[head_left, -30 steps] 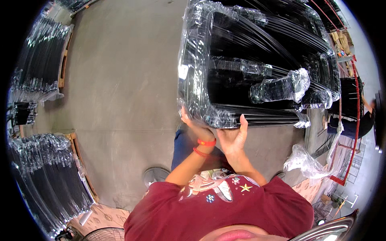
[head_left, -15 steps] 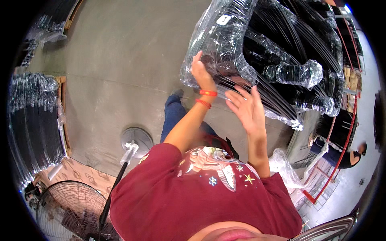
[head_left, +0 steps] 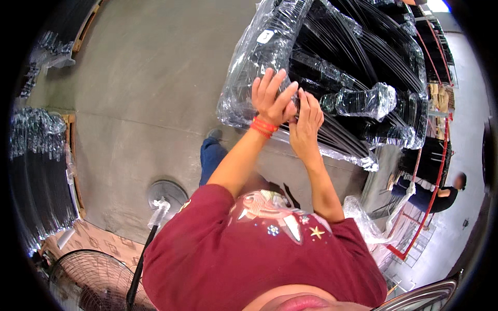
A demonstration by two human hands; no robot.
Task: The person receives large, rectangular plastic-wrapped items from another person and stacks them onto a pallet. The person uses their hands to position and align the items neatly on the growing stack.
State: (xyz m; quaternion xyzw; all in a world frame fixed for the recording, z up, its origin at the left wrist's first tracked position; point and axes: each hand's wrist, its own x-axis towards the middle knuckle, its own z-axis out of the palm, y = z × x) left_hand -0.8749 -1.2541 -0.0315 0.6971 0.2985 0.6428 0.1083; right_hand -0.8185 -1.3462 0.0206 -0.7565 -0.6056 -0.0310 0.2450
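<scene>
Both my hands are at the near corner of a large stack of black tubes or strips bundled in clear stretch film (head_left: 259, 62). My left hand (head_left: 272, 101), with red bands at the wrist, lies over the film-wrapped corner, fingers spread. Right beside it, my right hand (head_left: 307, 116) rests against the corner's inner side, with its fingers stretched and close together. The two hands nearly meet at the thumbs, and what lies under the palms is hidden. Neither hand shows an object held. A separately wrapped bundle (head_left: 363, 102) lies across the stack to the right.
A floor fan (head_left: 96, 277) and a round base (head_left: 167, 194) with a black pole stand at lower left. Wrapped black stacks on pallets (head_left: 39, 176) line the left. Loose clear film (head_left: 365, 220) hangs by a red frame (head_left: 441, 181) at right, where another person (head_left: 441, 199) is.
My hands have come together onto the stack's corner. My right hand has moved up and left from the air to touch it; my left hand has turned palm down onto the film.
</scene>
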